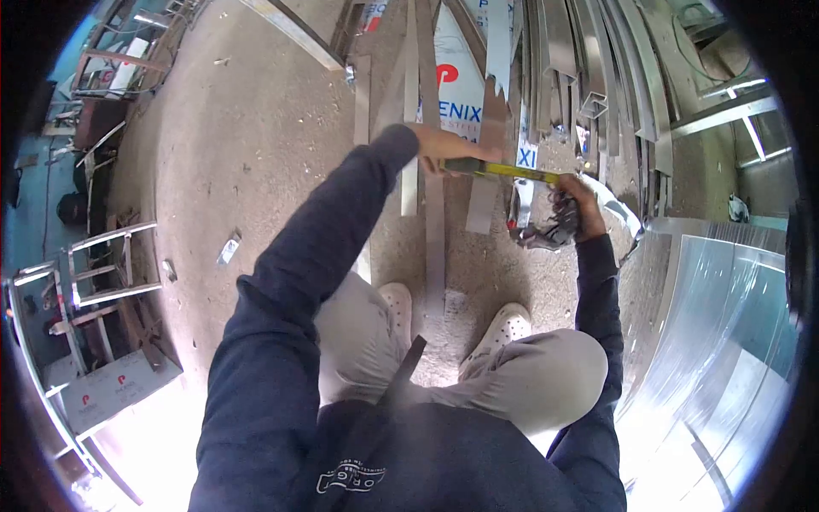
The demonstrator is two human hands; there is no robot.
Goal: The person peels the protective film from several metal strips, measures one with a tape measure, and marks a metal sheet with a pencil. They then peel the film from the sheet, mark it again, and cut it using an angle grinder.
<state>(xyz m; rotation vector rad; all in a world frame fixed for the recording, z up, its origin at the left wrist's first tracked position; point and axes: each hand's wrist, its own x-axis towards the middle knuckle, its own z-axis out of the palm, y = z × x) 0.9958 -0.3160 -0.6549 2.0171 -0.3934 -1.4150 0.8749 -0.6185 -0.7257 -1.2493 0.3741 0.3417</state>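
1. The yellow steel tape-measure blade (512, 171) is thin and taut, and lies across flat grey metal strips (435, 239) on the dusty concrete floor (256, 128).
2. Your left hand (445, 148) pinches one end, fingers closed.
3. Your right hand (580, 212) is curled tight round the other end, with a dark object (546, 234) beneath it.

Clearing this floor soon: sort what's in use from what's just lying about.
In use: tape measure, stretched between left hand and right hand; metal strip under it.
Lying about: steel frames; printed sheet; small scrap; shiny sheet metal.
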